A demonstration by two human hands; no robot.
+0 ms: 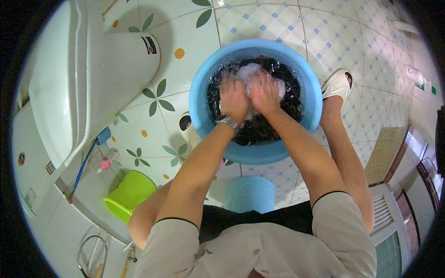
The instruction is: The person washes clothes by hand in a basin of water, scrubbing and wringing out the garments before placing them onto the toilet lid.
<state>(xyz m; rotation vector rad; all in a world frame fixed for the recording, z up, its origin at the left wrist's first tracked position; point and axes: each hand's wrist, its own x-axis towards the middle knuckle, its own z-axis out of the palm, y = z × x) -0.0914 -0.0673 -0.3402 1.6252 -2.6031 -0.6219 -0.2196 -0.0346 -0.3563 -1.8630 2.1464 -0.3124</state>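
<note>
A wide light-blue basin (256,156) stands on the floor in front of me, with water and dark, wet clothing (255,132) inside. Both my hands are in it, side by side near its middle. My left hand (234,98), below a metal wristwatch (226,121), touches the dark clothing. Beside it, my right hand (265,94) reaches in from the right. White material (249,71) lies around the fingertips; I cannot tell whether it is foam or pale cloth. Water and motion blur hide the fingers of both hands, so their grip does not show.
A toilet (118,65) fills the far left. A lime-green bucket (130,195) and a pink-and-clear bottle (108,160) are at the near left. My slippered foot (337,85) flanks the basin on the right. A light-blue bucket or stool (250,193) is between my legs.
</note>
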